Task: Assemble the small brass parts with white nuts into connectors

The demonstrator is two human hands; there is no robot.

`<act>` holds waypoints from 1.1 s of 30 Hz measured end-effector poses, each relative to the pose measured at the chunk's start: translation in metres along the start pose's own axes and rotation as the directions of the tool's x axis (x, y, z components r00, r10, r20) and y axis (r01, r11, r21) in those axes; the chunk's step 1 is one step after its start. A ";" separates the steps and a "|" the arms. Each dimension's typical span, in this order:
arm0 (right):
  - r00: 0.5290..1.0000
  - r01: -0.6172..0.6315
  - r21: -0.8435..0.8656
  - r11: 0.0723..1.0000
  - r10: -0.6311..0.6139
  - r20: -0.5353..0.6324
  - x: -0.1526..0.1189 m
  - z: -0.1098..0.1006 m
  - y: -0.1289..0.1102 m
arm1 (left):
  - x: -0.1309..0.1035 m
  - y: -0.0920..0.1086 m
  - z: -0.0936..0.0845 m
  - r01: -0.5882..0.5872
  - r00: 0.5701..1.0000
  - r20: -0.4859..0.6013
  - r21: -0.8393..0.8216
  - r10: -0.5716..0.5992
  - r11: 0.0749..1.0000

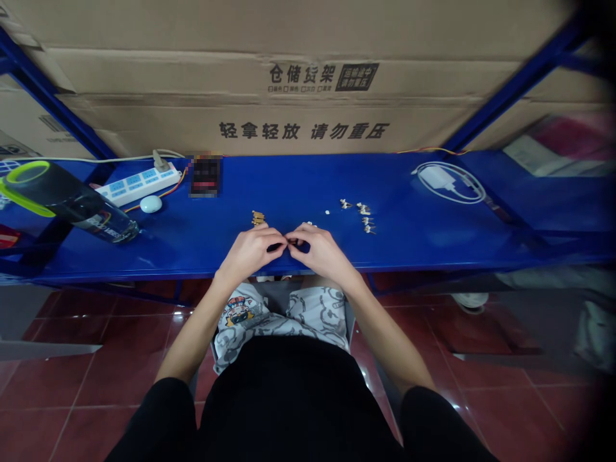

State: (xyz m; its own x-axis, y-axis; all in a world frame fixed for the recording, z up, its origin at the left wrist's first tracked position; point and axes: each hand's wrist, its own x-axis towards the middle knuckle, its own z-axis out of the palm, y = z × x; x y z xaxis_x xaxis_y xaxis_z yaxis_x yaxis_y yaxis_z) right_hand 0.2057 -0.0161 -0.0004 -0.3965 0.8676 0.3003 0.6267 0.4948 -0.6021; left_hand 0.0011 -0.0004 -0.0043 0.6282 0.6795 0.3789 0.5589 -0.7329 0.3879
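Both hands meet over the front of the blue table (pixel 298 179), fingertips together. My left hand (pixel 253 250) is closed in a pinch, and what it holds is too small to make out. My right hand (pixel 320 249) also pinches, touching the left fingertips, with something tiny and dark partly hidden by its fingers. Just beyond the left hand lie several small tan pieces (pixel 258 218). Beyond the right hand are a small white piece (pixel 327 212) and, farther right, several small white pieces with thin pins (pixel 367 221).
A dark bottle (pixel 96 208) with a green loop leans at the left, near a white power strip (pixel 139 184), a white round object (pixel 151 204) and a blurred dark device (pixel 205 176). A white charger (pixel 437 176) with coiled cable lies right. Cardboard (pixel 308 109) stands behind.
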 end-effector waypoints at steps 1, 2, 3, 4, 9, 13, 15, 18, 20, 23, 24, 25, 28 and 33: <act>1.000 -0.002 -0.003 1.000 0.002 -0.007 0.000 0.000 0.000 | 0.000 0.000 0.001 0.001 1.000 -0.006 0.006 -0.001 1.000; 1.000 -0.002 -0.001 1.000 0.002 -0.011 0.000 0.000 0.000 | 0.000 -0.001 0.002 -0.002 1.000 -0.012 0.009 0.002 1.000; 1.000 0.001 0.006 1.000 0.000 -0.011 0.000 -0.001 0.001 | 0.000 -0.002 0.002 -0.007 1.000 -0.021 0.007 0.007 1.000; 1.000 0.006 0.018 1.000 -0.006 -0.010 0.000 -0.002 0.001 | -0.001 -0.003 0.003 -0.014 0.999 -0.031 0.002 0.014 1.000; 1.000 0.010 0.089 0.996 -0.008 -0.015 -0.001 -0.005 0.004 | -0.001 -0.007 0.004 -0.022 0.996 -0.084 -0.030 0.019 0.999; 1.000 -0.019 0.125 0.992 0.022 -0.021 -0.001 -0.005 0.005 | 0.000 -0.005 0.002 -0.002 0.996 -0.087 -0.023 0.000 1.000; 1.000 -0.015 0.124 0.992 0.018 -0.021 -0.001 -0.004 0.005 | 0.000 -0.004 0.002 -0.001 0.997 -0.082 -0.011 0.000 1.000; 1.000 -0.005 0.113 0.994 0.008 -0.026 -0.001 -0.003 0.004 | 0.000 -0.002 0.002 0.003 0.997 -0.077 -0.005 -0.004 1.000; 1.000 0.002 0.103 0.995 0.001 -0.029 -0.001 -0.003 0.004 | 0.000 -0.002 0.002 0.014 0.997 -0.077 -0.015 -0.015 1.000; 1.000 0.015 0.085 0.996 -0.013 -0.022 0.000 -0.005 0.004 | 0.001 -0.002 0.001 0.027 0.997 -0.068 -0.033 -0.029 0.999; 1.000 0.018 0.080 0.997 -0.017 -0.017 0.000 -0.005 0.004 | 0.001 -0.002 0.001 0.028 0.998 -0.062 -0.039 -0.030 0.999; 1.000 0.022 0.073 0.997 -0.021 -0.010 0.000 -0.006 0.003 | 0.001 -0.002 0.001 0.027 0.998 -0.054 -0.047 -0.029 0.999; 0.999 0.036 0.053 0.998 -0.036 0.008 -0.001 -0.008 0.002 | 0.001 -0.003 0.000 0.017 0.999 -0.030 -0.072 -0.019 0.997; 0.995 0.072 0.033 0.997 -0.074 0.060 -0.001 -0.011 0.001 | 0.001 -0.004 -0.002 0.005 1.000 0.006 -0.093 -0.004 0.996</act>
State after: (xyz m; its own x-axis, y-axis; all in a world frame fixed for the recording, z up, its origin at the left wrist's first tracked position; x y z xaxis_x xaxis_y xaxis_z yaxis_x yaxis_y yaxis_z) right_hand 0.2140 -0.0159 0.0070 -0.4813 0.8241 0.2989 0.5738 0.5539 -0.6032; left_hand -0.0016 0.0030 -0.0034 0.6293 0.6824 0.3720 0.5090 -0.7236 0.4662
